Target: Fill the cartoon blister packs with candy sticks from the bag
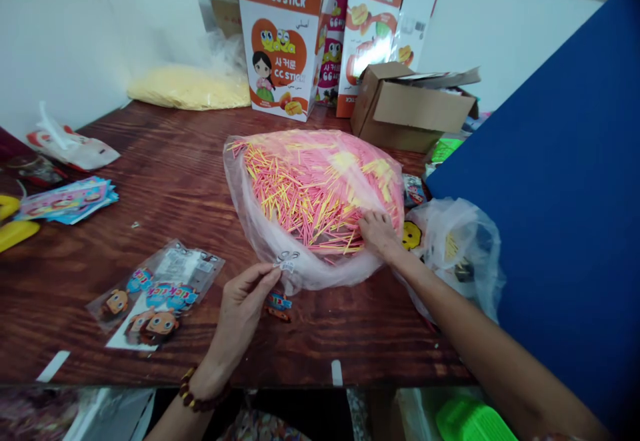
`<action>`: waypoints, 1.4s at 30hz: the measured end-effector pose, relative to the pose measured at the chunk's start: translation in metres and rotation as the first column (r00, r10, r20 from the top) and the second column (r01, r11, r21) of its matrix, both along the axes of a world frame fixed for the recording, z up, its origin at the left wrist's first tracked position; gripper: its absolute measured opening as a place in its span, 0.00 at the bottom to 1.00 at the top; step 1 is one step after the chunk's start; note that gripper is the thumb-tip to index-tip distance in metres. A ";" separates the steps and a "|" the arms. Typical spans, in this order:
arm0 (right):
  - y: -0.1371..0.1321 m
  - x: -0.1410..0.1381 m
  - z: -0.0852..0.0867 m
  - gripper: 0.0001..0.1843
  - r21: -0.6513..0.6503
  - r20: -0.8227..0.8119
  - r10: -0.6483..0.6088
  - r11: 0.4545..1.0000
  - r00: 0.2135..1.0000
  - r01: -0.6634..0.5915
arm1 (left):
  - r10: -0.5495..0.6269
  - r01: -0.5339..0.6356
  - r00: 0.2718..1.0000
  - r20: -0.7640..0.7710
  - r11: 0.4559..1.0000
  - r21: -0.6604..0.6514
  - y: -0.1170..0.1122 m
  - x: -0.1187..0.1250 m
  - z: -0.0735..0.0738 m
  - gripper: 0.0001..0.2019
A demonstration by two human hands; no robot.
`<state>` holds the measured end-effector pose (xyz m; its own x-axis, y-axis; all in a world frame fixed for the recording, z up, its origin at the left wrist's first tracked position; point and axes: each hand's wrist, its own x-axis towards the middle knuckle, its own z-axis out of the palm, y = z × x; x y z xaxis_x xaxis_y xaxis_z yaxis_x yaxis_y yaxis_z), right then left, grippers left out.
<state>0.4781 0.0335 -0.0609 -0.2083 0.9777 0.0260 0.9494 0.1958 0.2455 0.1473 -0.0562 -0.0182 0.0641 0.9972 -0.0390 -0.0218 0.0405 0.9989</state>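
A large clear plastic bag (260, 227) lies with its mouth toward me, full of thin pink and yellow sticks (300, 194). My right hand (379, 234) reaches in at the right side of the mouth, fingers curled down on the sticks; its fingertips are partly hidden. My left hand (253, 291), with a beaded bracelet on the wrist, pinches a small clear printed pouch (287, 262) between thumb and fingers at the near edge of the bag. Just below it, a bit of colourful print (279, 305) shows. Clear pouches with monkey-face print (155, 294) lie to the left.
Tall printed cartons (280, 47) and an open brown box (420, 107) stand at the back. A bag of yellow sticks (187, 87) lies behind left. Tissues (75, 147), printed packets (70, 199) and a yellow-handled tool (17, 233) are left. Right are another plastic bag (483, 241) and a blue panel (565, 181).
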 end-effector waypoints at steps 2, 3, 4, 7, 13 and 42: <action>0.004 0.000 -0.004 0.13 0.006 -0.142 -0.036 0.999 0.989 0.037 | 0.013 -0.012 1.000 0.012 1.000 -0.015 -0.002 -0.003 -0.001 0.09; 0.006 -0.001 -0.005 0.11 0.008 -0.233 -0.057 0.998 0.971 0.060 | 0.019 -0.019 1.000 0.017 1.000 -0.020 -0.003 -0.003 -0.001 0.09; 0.008 -0.002 -0.006 0.10 0.011 -0.336 -0.072 0.997 0.939 0.080 | 0.024 -0.024 0.999 0.022 0.999 -0.027 -0.004 -0.003 -0.002 0.09; 0.014 -0.010 -0.008 0.11 0.010 -0.671 -0.057 0.996 0.739 0.086 | 0.039 -0.037 0.999 0.032 0.998 -0.047 -0.006 -0.002 -0.002 0.10; 0.019 -0.037 -0.008 0.14 -0.152 -0.891 -0.187 0.982 0.414 0.116 | 0.025 -0.023 0.999 0.036 0.998 -0.058 -0.008 -0.003 -0.002 0.10; -0.017 -0.090 -0.034 0.11 -0.181 -0.974 -0.169 0.981 -0.154 0.071 | 0.062 -0.057 0.997 0.053 0.994 -0.089 -0.008 0.001 0.000 0.10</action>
<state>0.3886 0.0167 -0.0947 0.1269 0.9917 0.0221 0.1098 0.0081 -0.9939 0.1478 -0.0644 -0.0187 0.0093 0.9922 -0.1240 -0.0827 0.1243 0.9888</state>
